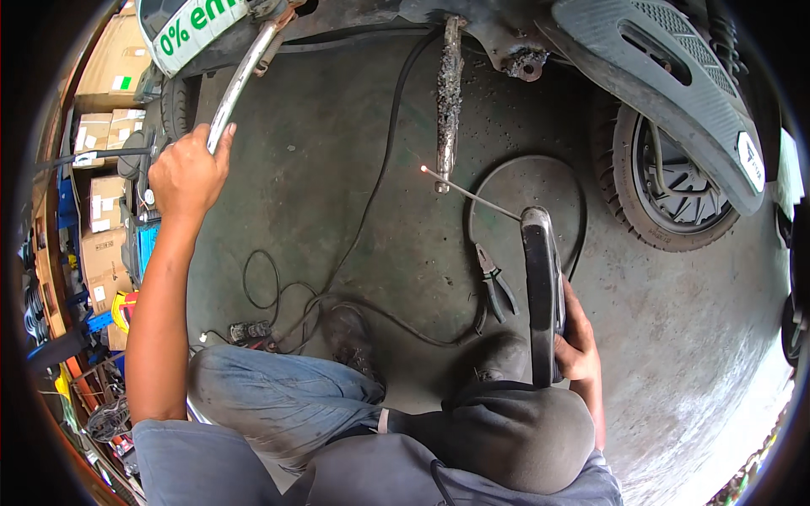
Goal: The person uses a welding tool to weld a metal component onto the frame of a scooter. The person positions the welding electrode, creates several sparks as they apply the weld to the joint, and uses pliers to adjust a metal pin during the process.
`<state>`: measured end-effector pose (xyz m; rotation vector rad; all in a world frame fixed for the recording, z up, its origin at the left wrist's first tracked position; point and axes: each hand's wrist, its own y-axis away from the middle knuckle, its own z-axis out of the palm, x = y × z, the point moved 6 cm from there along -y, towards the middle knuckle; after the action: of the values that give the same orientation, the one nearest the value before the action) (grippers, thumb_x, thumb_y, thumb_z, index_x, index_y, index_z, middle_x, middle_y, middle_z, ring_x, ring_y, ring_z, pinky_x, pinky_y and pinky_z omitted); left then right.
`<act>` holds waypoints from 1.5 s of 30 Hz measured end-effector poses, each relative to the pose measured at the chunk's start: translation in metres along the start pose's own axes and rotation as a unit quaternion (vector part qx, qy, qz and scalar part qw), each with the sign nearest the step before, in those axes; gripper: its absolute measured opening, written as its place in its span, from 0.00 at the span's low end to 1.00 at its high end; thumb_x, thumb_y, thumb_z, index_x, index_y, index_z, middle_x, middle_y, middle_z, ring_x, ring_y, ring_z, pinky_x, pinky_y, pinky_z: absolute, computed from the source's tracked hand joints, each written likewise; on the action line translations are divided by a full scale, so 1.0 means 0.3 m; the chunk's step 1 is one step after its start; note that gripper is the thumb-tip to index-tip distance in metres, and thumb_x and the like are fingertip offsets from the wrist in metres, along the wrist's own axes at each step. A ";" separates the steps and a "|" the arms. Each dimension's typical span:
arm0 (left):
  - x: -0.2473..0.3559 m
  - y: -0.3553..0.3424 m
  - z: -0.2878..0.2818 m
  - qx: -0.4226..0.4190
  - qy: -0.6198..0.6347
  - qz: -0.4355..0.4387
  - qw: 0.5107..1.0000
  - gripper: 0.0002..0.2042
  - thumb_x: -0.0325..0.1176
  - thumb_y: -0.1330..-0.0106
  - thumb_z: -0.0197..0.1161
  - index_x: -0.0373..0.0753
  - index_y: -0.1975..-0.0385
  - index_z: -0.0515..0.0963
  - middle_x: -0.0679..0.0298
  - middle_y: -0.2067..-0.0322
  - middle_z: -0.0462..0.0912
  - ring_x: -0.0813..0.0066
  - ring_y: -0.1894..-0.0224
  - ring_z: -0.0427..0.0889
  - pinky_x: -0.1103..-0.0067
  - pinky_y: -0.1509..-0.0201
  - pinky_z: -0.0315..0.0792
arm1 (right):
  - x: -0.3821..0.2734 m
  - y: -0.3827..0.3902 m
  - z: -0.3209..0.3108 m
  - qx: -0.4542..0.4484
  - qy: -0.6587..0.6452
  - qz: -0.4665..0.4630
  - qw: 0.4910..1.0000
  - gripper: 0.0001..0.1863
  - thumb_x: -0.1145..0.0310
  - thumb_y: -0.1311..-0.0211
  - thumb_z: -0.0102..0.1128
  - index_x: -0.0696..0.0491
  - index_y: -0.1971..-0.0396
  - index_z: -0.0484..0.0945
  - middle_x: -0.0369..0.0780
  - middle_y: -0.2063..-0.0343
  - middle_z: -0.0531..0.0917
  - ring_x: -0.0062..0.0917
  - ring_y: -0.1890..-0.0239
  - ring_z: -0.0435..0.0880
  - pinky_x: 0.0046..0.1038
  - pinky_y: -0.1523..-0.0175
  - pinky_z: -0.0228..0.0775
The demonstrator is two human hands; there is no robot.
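Note:
My left hand (pixel 190 169) is closed around the lower end of a silver metal bar (pixel 245 80), which slants up toward the scooter's underside. In my right hand (pixel 578 341) is a bulky black welding electrode holder (pixel 540 295), upright beside my right knee. A thin welding rod (pixel 477 198) sticks out of its top toward the left, its tip glowing orange. That tip is just left of a hanging metal leg (pixel 449 110), rough with lumpy dark deposits and apart from the rod. Pliers (pixel 494 282) with dark handles lie on the floor left of the holder.
A scooter wheel (pixel 671 177) and grey footboard panel (pixel 666 76) are at the far right. Black cable (pixel 392 126) loops over the grey floor (pixel 278 185). Cardboard boxes (pixel 105 202) and shop clutter line the left. My shoes (pixel 350 337) are close below.

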<state>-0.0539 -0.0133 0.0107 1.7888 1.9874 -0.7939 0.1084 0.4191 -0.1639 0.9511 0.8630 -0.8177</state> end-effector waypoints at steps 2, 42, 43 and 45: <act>0.001 0.001 0.003 0.008 0.004 0.004 1.000 0.23 0.55 0.34 0.50 0.40 0.73 0.78 0.54 0.77 0.82 0.50 0.74 0.82 0.60 0.73 0.74 | -0.024 -0.013 -0.011 -0.026 0.013 0.020 0.999 0.44 0.63 0.44 0.65 0.65 0.34 0.51 0.51 0.36 0.62 0.35 0.33 0.59 0.32 0.30 0.45; -0.021 -0.003 0.054 0.008 0.056 0.008 0.998 0.24 0.56 0.33 0.47 0.40 0.71 0.78 0.54 0.78 0.82 0.53 0.73 0.83 0.60 0.70 0.76 | -0.150 -0.090 0.060 0.060 0.465 -0.210 0.858 0.42 0.81 0.49 0.58 0.61 0.33 0.49 0.61 0.62 0.79 0.52 0.65 0.82 0.38 0.63 0.75; -0.022 -0.002 0.057 0.007 0.055 0.009 0.998 0.24 0.56 0.33 0.47 0.40 0.71 0.78 0.54 0.78 0.82 0.53 0.73 0.83 0.60 0.70 0.76 | -0.148 -0.094 0.064 0.056 0.453 -0.206 0.865 0.42 0.81 0.49 0.58 0.61 0.33 0.48 0.61 0.62 0.79 0.52 0.65 0.83 0.37 0.63 0.75; -0.024 -0.002 0.057 0.008 0.057 0.010 0.998 0.24 0.56 0.33 0.47 0.40 0.71 0.78 0.54 0.78 0.81 0.53 0.73 0.83 0.60 0.70 0.76 | -0.136 -0.087 0.057 0.055 0.458 -0.188 0.867 0.42 0.81 0.49 0.59 0.61 0.33 0.48 0.61 0.62 0.79 0.51 0.64 0.83 0.36 0.62 0.75</act>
<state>-0.0554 -0.0295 0.0019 1.8992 2.0368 -0.7184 0.0727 0.4024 -0.1309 1.3156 1.8896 -0.7273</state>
